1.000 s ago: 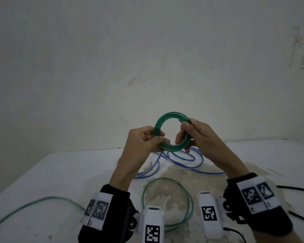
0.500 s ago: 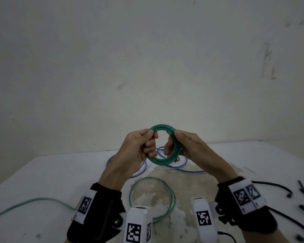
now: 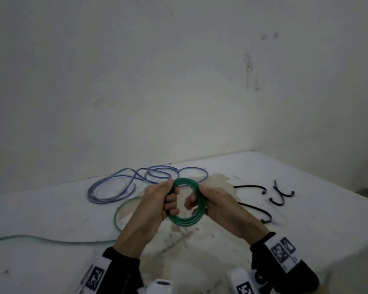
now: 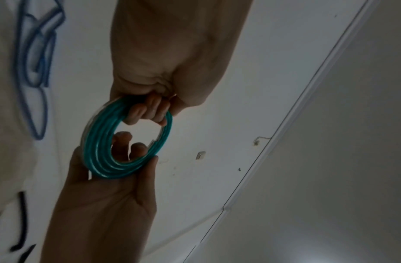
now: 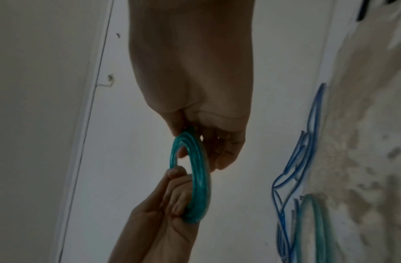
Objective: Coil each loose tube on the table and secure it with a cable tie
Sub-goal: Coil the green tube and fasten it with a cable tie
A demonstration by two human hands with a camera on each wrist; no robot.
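Both hands hold a green tube coil point(image 3: 186, 203) in the air above the white table point(image 3: 306, 240), just in front of the person. The left hand point(image 3: 157, 203) grips the coil's left side, its fingers curled through the ring and the thumb lying along the top of the outer edge. The right hand point(image 3: 216, 203) grips the right side, fingers curled in through the opening and thumb pressed against the outside of the loops. In the left wrist view the coil point(image 4: 118, 140) shows as several tight turns stacked side by side, with the left hand's fingers point(image 4: 147, 112) hooked over its upper arc and the right hand point(image 4: 109, 197) pinching its lower arc between thumb and fingers. The right wrist view shows the same ring point(image 5: 195, 178) nearly edge-on between the two hands. The uncoiled rest of the green tube point(image 3: 51, 239) trails across the table to the left edge of the head view, with one loose loop point(image 3: 120, 211) lying flat beneath the left forearm. A blue tube point(image 3: 123, 185) lies in loose, tangled loops on the table beyond the hands, near the wall. Several black cable ties point(image 3: 282, 195) lie bent on the table to the right of the hands, well apart from the coil. A brownish stain point(image 3: 179, 236) marks the tabletop under the hands.
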